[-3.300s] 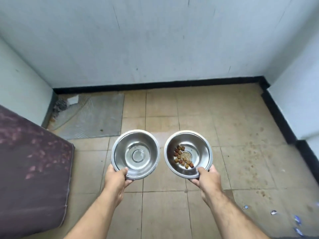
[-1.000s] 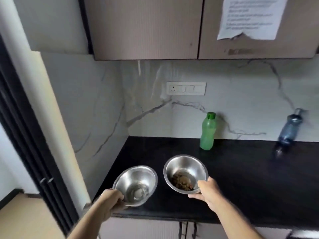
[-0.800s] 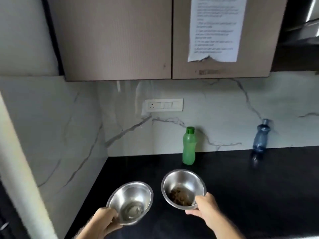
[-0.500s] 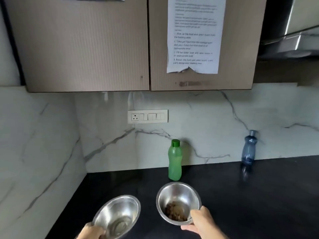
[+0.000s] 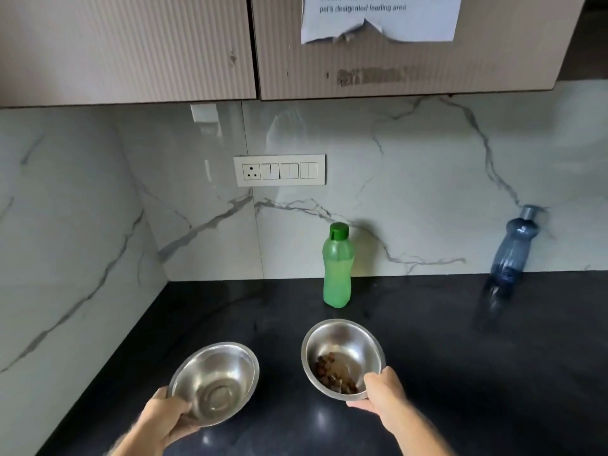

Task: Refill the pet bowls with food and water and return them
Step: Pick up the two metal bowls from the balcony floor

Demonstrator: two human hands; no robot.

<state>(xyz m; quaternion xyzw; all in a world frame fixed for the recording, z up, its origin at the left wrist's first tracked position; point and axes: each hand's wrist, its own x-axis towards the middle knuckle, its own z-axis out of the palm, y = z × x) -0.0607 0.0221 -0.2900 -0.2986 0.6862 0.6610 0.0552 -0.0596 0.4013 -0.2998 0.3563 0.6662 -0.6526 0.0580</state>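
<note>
Two steel pet bowls are held over the black counter (image 5: 444, 350). My left hand (image 5: 164, 419) grips the near rim of the empty bowl (image 5: 215, 380), which tilts toward me. My right hand (image 5: 383, 394) holds the near rim of the second bowl (image 5: 342, 353), which has a little brown kibble (image 5: 332, 373) at its bottom. Whether either bowl touches the counter I cannot tell. A green bottle (image 5: 338, 266) with a green cap stands upright at the back of the counter, just beyond the kibble bowl.
A blue-grey bottle (image 5: 515, 243) stands at the back right against the marble backsplash. A switch and socket plate (image 5: 279, 170) sits on the wall. Wall cabinets (image 5: 131, 47) hang overhead, with a paper note (image 5: 378, 18) taped on. A marble side wall closes the left.
I have come from the tiled floor corner to the kitchen counter with both bowls in hand. Over the last second the view moved closer and both bowls went forward over the counter.
</note>
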